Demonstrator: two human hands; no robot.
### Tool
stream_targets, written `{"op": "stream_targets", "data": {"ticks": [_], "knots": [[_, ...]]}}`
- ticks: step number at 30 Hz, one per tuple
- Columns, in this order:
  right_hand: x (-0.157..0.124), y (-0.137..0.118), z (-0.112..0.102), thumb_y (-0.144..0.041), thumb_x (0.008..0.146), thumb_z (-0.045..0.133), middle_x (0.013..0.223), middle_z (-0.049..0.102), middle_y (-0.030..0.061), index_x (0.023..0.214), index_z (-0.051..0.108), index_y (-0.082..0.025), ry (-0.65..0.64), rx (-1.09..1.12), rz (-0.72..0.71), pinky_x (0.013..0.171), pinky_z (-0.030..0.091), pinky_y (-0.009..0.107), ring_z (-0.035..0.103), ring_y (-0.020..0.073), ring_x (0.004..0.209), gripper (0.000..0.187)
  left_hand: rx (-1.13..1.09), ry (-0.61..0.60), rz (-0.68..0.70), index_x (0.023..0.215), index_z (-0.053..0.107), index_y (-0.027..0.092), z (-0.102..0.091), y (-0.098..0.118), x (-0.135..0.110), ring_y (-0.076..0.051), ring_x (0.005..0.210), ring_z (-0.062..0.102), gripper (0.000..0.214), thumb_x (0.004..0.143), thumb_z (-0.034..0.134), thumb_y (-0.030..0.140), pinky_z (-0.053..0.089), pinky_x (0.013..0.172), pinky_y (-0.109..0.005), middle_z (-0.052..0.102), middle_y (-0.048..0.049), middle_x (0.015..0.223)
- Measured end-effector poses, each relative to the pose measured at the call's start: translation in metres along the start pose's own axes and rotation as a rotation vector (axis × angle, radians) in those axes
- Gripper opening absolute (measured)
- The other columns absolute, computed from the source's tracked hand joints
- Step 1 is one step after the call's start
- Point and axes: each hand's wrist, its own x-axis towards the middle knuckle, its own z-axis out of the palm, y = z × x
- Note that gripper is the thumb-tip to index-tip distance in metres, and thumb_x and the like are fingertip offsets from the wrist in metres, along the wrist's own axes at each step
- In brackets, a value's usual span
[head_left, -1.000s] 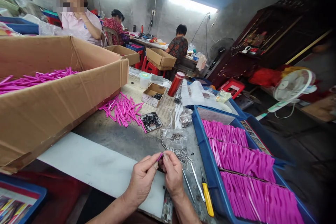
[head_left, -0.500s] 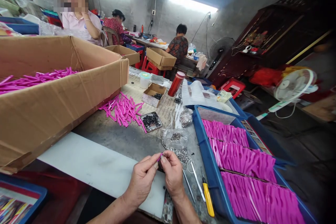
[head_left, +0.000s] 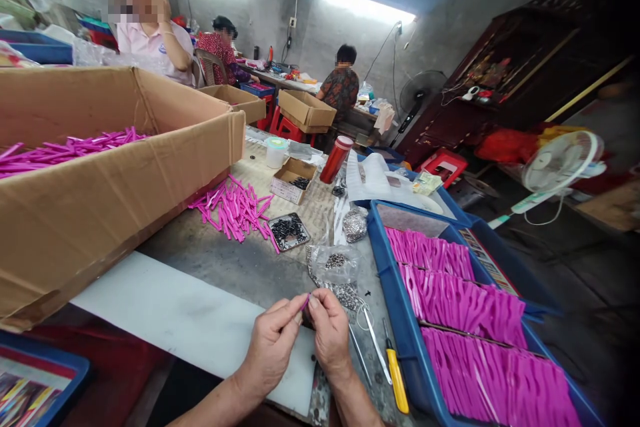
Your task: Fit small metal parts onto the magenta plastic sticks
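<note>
My left hand and my right hand meet over the near edge of a white board. Both pinch one small pink plastic piece between their fingertips; only its tip shows. A loose heap of pink pieces lies further back on the table, beside a small metal tray of dark parts. On the right, a blue tray holds rows of finished pink pieces.
A big cardboard box with pink pieces fills the left. Bags of small metal parts, tweezers and a yellow-handled tool lie by my right hand. A red flask, a small carton, other workers and a fan are beyond.
My hands have stayed in place, with only slight finger movement on the pink piece. The person at the far left has raised a hand toward the head.
</note>
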Motion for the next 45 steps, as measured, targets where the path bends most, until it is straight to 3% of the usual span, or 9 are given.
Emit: {"op": "stream_targets", "data": {"ticks": [8, 14, 21, 26, 31, 37, 45], "knots": [[-0.0003, 0.0028, 0.0005, -0.034, 0.072, 0.051, 0.059, 0.042, -0.0035, 0.070, 0.048, -0.017, -0.010, 0.053, 0.012, 0.050, 0.034, 0.021, 0.039, 0.0097, 0.053, 0.017, -0.040, 0.011, -0.049, 0.098, 0.062, 0.018, 0.0004, -0.0044, -0.0003, -0.016, 0.069, 0.056, 0.027, 0.075, 0.048, 0.018, 0.048, 0.065, -0.027, 0.062, -0.0043, 0.074], [-0.0015, 0.0011, 0.0009, -0.034, 0.076, 0.046, 0.053, 0.035, -0.0055, 0.062, 0.046, -0.018, -0.041, 0.025, -0.003, 0.046, 0.031, 0.020, 0.034, 0.0088, 0.048, 0.021, 0.014, 0.000, 0.013, 0.098, 0.062, 0.018, 0.0000, -0.0038, -0.0017, -0.014, 0.064, 0.055, 0.027, 0.075, 0.049, 0.018, 0.047, 0.060, -0.024, 0.061, -0.0040, 0.072], [-0.0020, 0.0046, 0.0001, -0.034, 0.074, 0.048, 0.059, 0.041, -0.0034, 0.070, 0.048, -0.017, 0.007, -0.069, -0.043, 0.050, 0.034, 0.021, 0.039, 0.0105, 0.054, 0.017, -0.075, -0.014, -0.073, 0.101, 0.060, 0.017, 0.0021, -0.0081, -0.0009, -0.015, 0.068, 0.056, 0.028, 0.076, 0.047, 0.019, 0.048, 0.065, -0.028, 0.061, -0.0043, 0.074], [-0.0015, 0.0038, -0.0003, -0.035, 0.077, 0.044, 0.054, 0.036, -0.0050, 0.064, 0.045, -0.018, -0.035, -0.063, -0.041, 0.046, 0.031, 0.020, 0.035, 0.0097, 0.050, 0.021, -0.003, -0.023, -0.003, 0.100, 0.061, 0.018, 0.0005, -0.0077, -0.0003, -0.014, 0.068, 0.056, 0.027, 0.076, 0.048, 0.018, 0.047, 0.064, -0.026, 0.061, -0.0045, 0.075], [-0.0023, 0.0037, 0.0006, -0.034, 0.077, 0.044, 0.058, 0.038, -0.0045, 0.070, 0.046, -0.018, -0.034, -0.066, -0.040, 0.049, 0.032, 0.020, 0.036, 0.0098, 0.052, 0.018, -0.002, -0.014, -0.004, 0.099, 0.062, 0.018, -0.0005, -0.0073, -0.0010, -0.015, 0.069, 0.056, 0.028, 0.076, 0.046, 0.018, 0.048, 0.064, -0.025, 0.062, -0.0051, 0.077], [-0.0018, 0.0043, -0.0019, -0.032, 0.078, 0.042, 0.057, 0.039, -0.0042, 0.067, 0.046, -0.017, -0.041, -0.124, -0.075, 0.049, 0.032, 0.020, 0.036, 0.0099, 0.053, 0.019, 0.081, -0.014, 0.079, 0.101, 0.061, 0.017, -0.0018, -0.0053, -0.0015, -0.013, 0.061, 0.053, 0.028, 0.077, 0.046, 0.018, 0.046, 0.057, -0.023, 0.059, -0.0038, 0.068], [-0.0021, 0.0053, -0.0015, -0.032, 0.077, 0.044, 0.059, 0.042, -0.0034, 0.071, 0.047, -0.017, -0.023, -0.127, -0.071, 0.050, 0.034, 0.021, 0.039, 0.0104, 0.054, 0.017, 0.044, -0.017, 0.029, 0.100, 0.061, 0.017, -0.0003, -0.0027, 0.0006, -0.013, 0.062, 0.054, 0.028, 0.077, 0.045, 0.019, 0.046, 0.058, -0.023, 0.059, -0.0036, 0.070]]}}
